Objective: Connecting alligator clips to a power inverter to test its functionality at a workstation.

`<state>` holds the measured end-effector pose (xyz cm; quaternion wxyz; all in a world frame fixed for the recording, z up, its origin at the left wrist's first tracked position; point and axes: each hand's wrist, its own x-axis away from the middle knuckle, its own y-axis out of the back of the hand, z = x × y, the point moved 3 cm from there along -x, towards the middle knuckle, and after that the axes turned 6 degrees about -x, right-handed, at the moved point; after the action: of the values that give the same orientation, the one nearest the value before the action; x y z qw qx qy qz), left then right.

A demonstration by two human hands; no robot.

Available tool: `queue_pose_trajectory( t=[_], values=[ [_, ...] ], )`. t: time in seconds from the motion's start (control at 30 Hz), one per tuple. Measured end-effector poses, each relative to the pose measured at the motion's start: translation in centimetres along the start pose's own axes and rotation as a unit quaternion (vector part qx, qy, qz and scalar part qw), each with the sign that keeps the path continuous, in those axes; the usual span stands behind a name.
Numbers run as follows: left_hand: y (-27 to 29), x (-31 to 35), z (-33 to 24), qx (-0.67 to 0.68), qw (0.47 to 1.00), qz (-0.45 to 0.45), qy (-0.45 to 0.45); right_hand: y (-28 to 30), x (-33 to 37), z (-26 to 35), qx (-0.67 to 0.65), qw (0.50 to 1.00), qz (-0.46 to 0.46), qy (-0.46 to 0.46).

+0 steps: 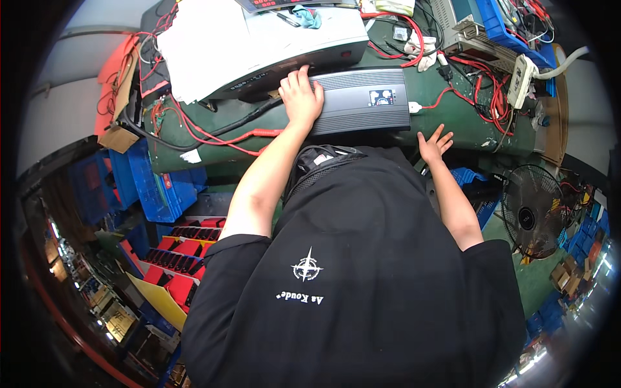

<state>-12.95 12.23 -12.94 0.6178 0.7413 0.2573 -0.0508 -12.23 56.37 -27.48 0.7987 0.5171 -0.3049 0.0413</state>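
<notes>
A dark grey ribbed metal box, like a power inverter (pixel 356 100), lies on the green bench with a small display panel on its top. My left hand (pixel 301 97) lies over its left end, fingers stretched toward the large instrument (pixel 291 48) behind it. The fingertips reach that instrument's front; whether they press anything I cannot tell. At the bench's front edge, right of the inverter, my right hand (pixel 435 145) has its fingers spread and holds nothing. A white plug (pixel 414 107) with a red lead sits at the inverter's right end. Red clamp leads (pixel 265 133) meet its left end.
Papers (pixel 207 48) cover the instrument's left top. Coiled red leads (pixel 495 110) and a white power strip (pixel 521 81) lie at the right of the green bench (pixel 226 116). Blue bins (pixel 158 184) stand below left, and a black fan (pixel 532 213) below right.
</notes>
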Motion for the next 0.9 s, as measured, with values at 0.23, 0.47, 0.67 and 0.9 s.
queue_pose_trajectory(
  t=[0.23, 0.47, 0.67, 0.9],
  values=[
    [-0.09, -0.08, 0.13, -0.003, 1.000, 0.001, -0.003, -0.01, -0.08, 0.12, 0.005, 1.000, 0.003, -0.003],
    [-0.12, 0.00, 0.10, -0.007, 0.999, 0.039, -0.011, 0.14, 0.09, 0.31, 0.003, 1.000, 0.006, -0.008],
    [0.07, 0.00, 0.01, 0.004, 1.000, 0.007, 0.003, 0.17, 0.15, 0.16, 0.003, 1.000, 0.007, -0.008],
    [-0.05, -0.18, -0.04, 0.001, 1.000, 0.018, 0.003, 0.07, 0.00, -0.01, 0.012, 1.000, 0.003, -0.010]
  ],
)
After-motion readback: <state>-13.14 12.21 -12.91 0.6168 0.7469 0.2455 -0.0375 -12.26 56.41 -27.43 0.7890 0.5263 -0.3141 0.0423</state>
